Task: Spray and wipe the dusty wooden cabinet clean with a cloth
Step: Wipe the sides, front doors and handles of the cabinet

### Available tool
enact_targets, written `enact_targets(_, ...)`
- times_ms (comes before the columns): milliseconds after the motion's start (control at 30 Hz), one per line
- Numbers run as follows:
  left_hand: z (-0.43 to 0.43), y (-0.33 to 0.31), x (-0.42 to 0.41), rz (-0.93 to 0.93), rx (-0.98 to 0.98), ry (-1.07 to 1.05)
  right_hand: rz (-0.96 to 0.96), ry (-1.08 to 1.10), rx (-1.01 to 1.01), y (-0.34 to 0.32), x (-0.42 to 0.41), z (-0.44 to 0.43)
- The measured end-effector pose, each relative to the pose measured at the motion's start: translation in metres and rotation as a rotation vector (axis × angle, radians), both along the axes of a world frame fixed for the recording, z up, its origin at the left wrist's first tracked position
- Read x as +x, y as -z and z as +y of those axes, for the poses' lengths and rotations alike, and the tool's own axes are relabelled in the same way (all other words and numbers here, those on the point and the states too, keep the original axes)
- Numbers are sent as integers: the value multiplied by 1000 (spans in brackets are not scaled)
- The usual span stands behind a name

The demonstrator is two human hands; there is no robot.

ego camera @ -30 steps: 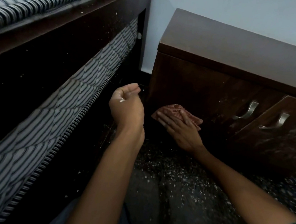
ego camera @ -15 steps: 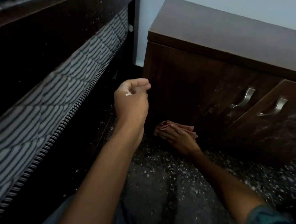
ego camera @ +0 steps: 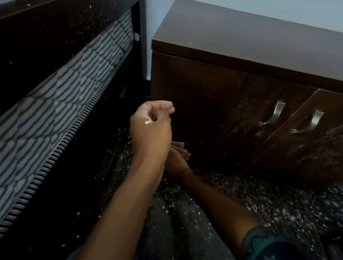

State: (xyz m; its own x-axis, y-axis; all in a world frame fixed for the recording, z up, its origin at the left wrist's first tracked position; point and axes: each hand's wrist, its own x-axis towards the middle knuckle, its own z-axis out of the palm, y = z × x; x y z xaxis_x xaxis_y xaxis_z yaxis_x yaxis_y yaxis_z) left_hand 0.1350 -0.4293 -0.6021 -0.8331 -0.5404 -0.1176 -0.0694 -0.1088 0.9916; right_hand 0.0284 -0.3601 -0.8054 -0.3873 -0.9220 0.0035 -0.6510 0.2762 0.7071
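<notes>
The dark wooden cabinet (ego camera: 212, 91) stands against the wall, its two doors flecked with dust around the metal handles (ego camera: 274, 116). My right hand (ego camera: 176, 161) is low at the foot of the cabinet's left panel and presses the reddish cloth (ego camera: 177, 145) against the wood. My left wrist hides much of that hand and most of the cloth. My left hand (ego camera: 152, 126) hangs raised in front of the cabinet's left corner with loosely curled fingers, holding nothing, a white speck on it. No spray bottle is in view.
A bed frame (ego camera: 49, 40) with a striped mattress (ego camera: 65, 90) runs along the left, leaving a narrow dark gap beside the cabinet. The speckled dark floor (ego camera: 244, 195) is littered with white flecks in front of the doors.
My right hand slid the cloth down and left along the cabinet front, from mid-panel to its bottom corner. My left hand stayed raised while the view shifted.
</notes>
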Motion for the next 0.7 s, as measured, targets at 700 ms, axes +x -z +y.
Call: enact_targets(700, 1, 6, -10, 196, -69, -327, -49, 97, -561, -35, 4, -9)
